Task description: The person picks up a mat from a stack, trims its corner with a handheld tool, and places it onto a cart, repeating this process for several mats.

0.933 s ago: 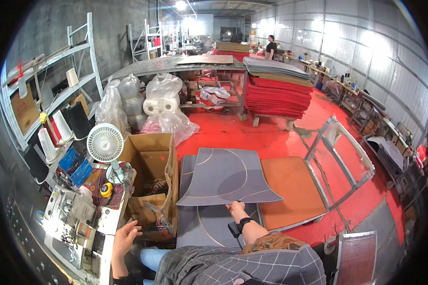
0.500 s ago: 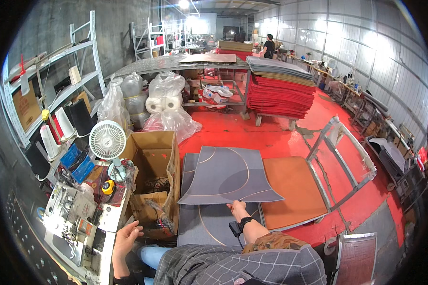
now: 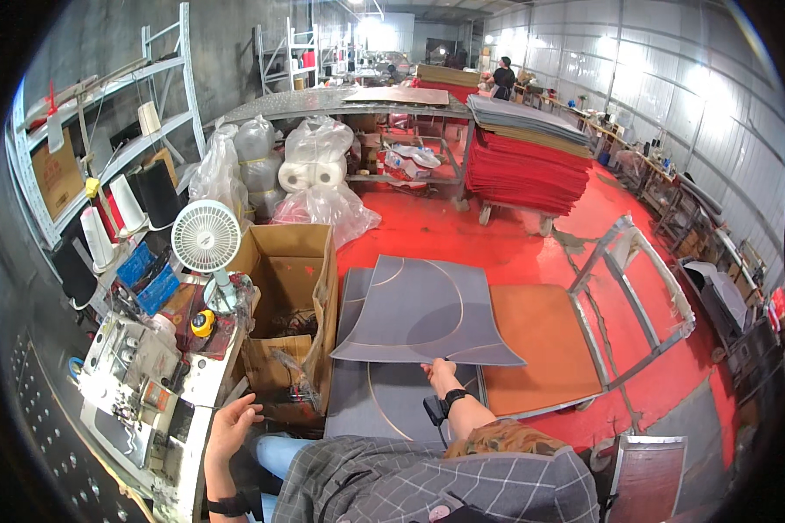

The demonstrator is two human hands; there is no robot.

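Before the person, at the centre of the floor area, lies a smooth grey four-sided mat (image 3: 427, 314) with thin, pale gold curved lines, on top of a second grey mat with a similar curved line (image 3: 347, 397). Its near edge runs left to right across the person's front and looks raised off the mat below; its far edge points away up the room. Foreshortening hides which side is longer, so the long axis cannot be told. The person's right hand (image 3: 443, 375), a black strap at its wrist, has its fingers clamped on that near edge, close to the middle. The left hand (image 3: 232, 425) is just beside a white sewing table (image 3: 192, 449), its fingers loosely curled and slightly apart, pointing right. Right of the mat lies a flat orange-brown panel (image 3: 536, 340), next to a grey metal frame (image 3: 626, 275); left of it stands an open brown cardboard box (image 3: 324, 292). On the table are a round-headed white fan (image 3: 206, 237) and a yellow tape measure (image 3: 203, 323).
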